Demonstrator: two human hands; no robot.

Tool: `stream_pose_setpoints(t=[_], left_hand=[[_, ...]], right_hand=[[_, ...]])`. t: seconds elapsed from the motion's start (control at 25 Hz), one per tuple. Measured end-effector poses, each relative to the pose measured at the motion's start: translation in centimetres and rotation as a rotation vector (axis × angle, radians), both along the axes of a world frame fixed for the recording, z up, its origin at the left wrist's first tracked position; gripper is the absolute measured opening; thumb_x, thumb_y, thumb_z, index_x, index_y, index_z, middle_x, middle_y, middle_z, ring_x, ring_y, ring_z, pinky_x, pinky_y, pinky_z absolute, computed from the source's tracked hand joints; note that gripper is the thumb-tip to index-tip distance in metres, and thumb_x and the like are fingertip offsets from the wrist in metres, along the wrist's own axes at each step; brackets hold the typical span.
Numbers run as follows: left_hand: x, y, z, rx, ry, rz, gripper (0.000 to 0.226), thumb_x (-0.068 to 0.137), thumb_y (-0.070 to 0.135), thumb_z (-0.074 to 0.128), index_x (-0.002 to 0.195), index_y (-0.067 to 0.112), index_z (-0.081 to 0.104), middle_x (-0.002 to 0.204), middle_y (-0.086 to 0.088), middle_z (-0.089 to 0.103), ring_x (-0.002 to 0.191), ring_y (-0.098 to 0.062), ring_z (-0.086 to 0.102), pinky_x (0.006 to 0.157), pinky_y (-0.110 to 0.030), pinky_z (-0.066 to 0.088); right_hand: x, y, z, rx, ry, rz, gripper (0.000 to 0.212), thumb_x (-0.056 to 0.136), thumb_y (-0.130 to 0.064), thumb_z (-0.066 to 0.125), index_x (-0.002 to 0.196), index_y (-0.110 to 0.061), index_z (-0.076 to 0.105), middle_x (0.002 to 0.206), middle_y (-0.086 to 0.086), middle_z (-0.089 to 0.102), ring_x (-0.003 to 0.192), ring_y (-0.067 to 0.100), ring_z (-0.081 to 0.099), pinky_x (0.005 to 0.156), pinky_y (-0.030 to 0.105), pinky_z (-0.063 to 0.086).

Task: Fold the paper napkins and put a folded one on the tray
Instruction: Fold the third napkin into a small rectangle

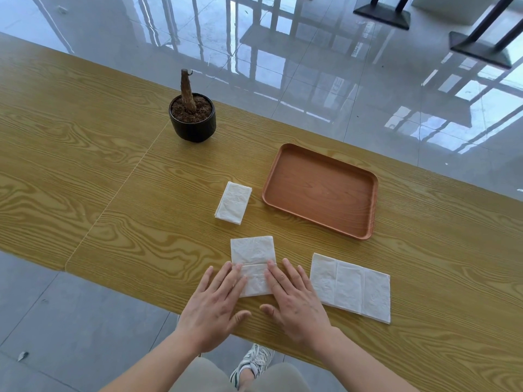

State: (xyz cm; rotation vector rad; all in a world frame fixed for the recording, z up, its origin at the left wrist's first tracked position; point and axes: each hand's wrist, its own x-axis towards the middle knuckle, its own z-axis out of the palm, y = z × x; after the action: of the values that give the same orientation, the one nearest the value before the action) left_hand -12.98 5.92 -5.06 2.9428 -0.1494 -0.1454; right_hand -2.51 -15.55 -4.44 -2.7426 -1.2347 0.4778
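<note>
Left hand on wood-grain table

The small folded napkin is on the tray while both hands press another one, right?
No. The head view shows the small folded napkin on the table beside the tray, not on it. The left hand and right hand do press another napkin.

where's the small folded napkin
In the head view, the small folded napkin lies on the table just left of the tray, nearer than the black plant pot.
</note>
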Motion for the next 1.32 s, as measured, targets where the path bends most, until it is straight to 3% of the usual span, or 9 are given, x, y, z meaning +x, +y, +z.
stream_pose_setpoints(t=[0.12, 0.24, 0.32, 0.44, 0.64, 0.92, 1.12, 1.24, 1.32], left_hand=[[2.1, 0.6, 1.1, -0.154, -0.075, 0.233, 0.047, 0.097, 0.046, 0.047, 0.130, 0.016, 0.057, 0.136, -0.011, 0.054, 0.122, -0.031, 0.055, 0.098, -0.045, 0.047], [5.4, 1.6, 2.4, -0.226, -0.061, 0.442, 0.031, 0.092, 0.036, 0.061, 0.114, 0.014, 0.063, 0.107, -0.003, 0.057, 0.088, -0.022, 0.058, 0.075, -0.038, 0.051], [7.3, 2.1, 2.8, -0.189, 0.027, 0.499, 0.034, 0.092, 0.041, 0.063, 0.113, 0.015, 0.062, 0.103, -0.002, 0.056, 0.087, -0.019, 0.054, 0.075, -0.035, 0.051], [8.9, 2.5, 2.8, -0.100, 0.118, 0.501, 0.042, 0.089, 0.053, 0.062, 0.113, 0.019, 0.060, 0.103, 0.002, 0.051, 0.089, -0.015, 0.050, 0.076, -0.030, 0.051], [9.2, 2.9, 2.3, -0.167, 0.126, 0.522, 0.044, 0.083, 0.049, 0.072, 0.116, 0.023, 0.061, 0.102, 0.006, 0.046, 0.092, -0.013, 0.048, 0.074, -0.028, 0.049], [10.4, 3.1, 2.4, -0.349, 0.191, 0.544, 0.046, 0.079, 0.030, 0.077, 0.121, 0.027, 0.059, 0.105, 0.007, 0.044, 0.101, -0.012, 0.046, 0.076, -0.028, 0.048], [11.0, 2.9, 2.4, -0.437, 0.210, 0.630, 0.062, 0.080, 0.037, 0.075, 0.136, 0.023, 0.052, 0.107, 0.003, 0.055, 0.105, -0.018, 0.055, 0.087, -0.035, 0.051], [11.2, 3.0, 2.6, -0.506, 0.199, 0.687, 0.030, 0.082, 0.035, 0.076, 0.109, 0.027, 0.069, 0.093, 0.007, 0.059, 0.090, -0.014, 0.060, 0.075, -0.031, 0.051], [11.0, 3.0, 2.7, -0.550, 0.140, 0.726, 0.009, 0.081, 0.031, 0.077, 0.085, 0.029, 0.069, 0.088, 0.009, 0.060, 0.082, -0.009, 0.060, 0.067, -0.028, 0.048]], right_hand=[[1.4, 1.1, 1.1, 0.202, -0.020, -0.134, 0.056, 0.103, -0.048, 0.042, 0.149, -0.016, 0.045, 0.158, 0.000, 0.041, 0.147, 0.024, 0.032, 0.122, 0.046, 0.029], [4.4, 3.1, 2.2, 0.310, -0.052, -0.284, 0.033, 0.097, -0.023, 0.062, 0.128, -0.013, 0.062, 0.128, 0.000, 0.063, 0.115, 0.023, 0.054, 0.097, 0.041, 0.050], [6.2, 4.7, 2.8, 0.299, 0.012, -0.360, 0.025, 0.096, -0.019, 0.064, 0.120, -0.013, 0.064, 0.117, 0.000, 0.064, 0.105, 0.023, 0.056, 0.088, 0.040, 0.053], [8.1, 6.3, 2.9, 0.215, 0.094, -0.397, 0.025, 0.098, -0.023, 0.061, 0.120, -0.013, 0.063, 0.117, 0.001, 0.060, 0.108, 0.023, 0.055, 0.084, 0.042, 0.054], [8.9, 6.7, 2.4, 0.095, 0.116, -0.322, 0.023, 0.096, -0.029, 0.063, 0.115, -0.016, 0.063, 0.111, -0.002, 0.054, 0.105, 0.019, 0.051, 0.083, 0.038, 0.054], [9.3, 7.1, 2.7, 0.149, 0.167, -0.320, 0.002, 0.094, -0.020, 0.062, 0.095, -0.018, 0.062, 0.099, -0.004, 0.054, 0.096, 0.017, 0.050, 0.075, 0.032, 0.049], [9.2, 7.1, 3.1, 0.296, 0.259, -0.381, 0.012, 0.089, -0.010, 0.063, 0.097, -0.019, 0.060, 0.083, -0.007, 0.062, 0.077, 0.016, 0.059, 0.067, 0.034, 0.050], [9.1, 6.9, 3.5, 0.334, 0.334, -0.405, 0.036, 0.088, -0.010, 0.066, 0.122, -0.021, 0.063, 0.085, -0.008, 0.064, 0.080, 0.015, 0.062, 0.074, 0.034, 0.054], [9.1, 6.6, 3.7, 0.349, 0.327, -0.430, 0.036, 0.088, -0.011, 0.066, 0.123, -0.019, 0.067, 0.088, -0.008, 0.067, 0.083, 0.014, 0.064, 0.079, 0.033, 0.054]])
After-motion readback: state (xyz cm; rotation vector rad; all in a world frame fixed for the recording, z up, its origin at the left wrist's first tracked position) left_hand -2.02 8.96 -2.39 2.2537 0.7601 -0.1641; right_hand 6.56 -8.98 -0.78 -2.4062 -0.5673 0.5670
